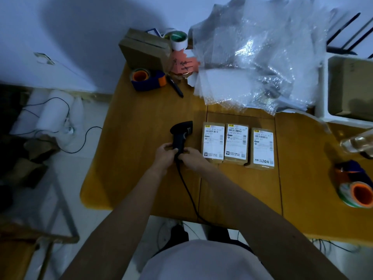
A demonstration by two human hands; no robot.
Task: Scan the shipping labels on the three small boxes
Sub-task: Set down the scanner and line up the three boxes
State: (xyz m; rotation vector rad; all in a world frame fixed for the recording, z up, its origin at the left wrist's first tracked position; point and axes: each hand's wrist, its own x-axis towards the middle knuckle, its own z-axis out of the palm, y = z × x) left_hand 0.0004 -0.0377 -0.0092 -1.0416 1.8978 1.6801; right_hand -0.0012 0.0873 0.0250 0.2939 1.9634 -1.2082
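Note:
Three small brown boxes lie side by side on the wooden table point(141, 178), each with a white shipping label facing up: the left box point(213, 142), the middle box point(236, 143) and the right box point(263, 148). Just left of them is a black handheld barcode scanner point(181, 134), its head pointing away from me and its black cable point(187, 188) trailing back over the table's near edge. My left hand point(164, 153) and my right hand point(191, 158) both grip the scanner's handle at its lower end.
A heap of bubble wrap point(258, 57) covers the far right of the table. A cardboard box point(144, 49), tape rolls, a tape dispenser point(148, 79) and a pen point(175, 86) sit at the far left. A white bin point(347, 87), a plastic bottle point(357, 143) and another dispenser point(355, 186) stand at right.

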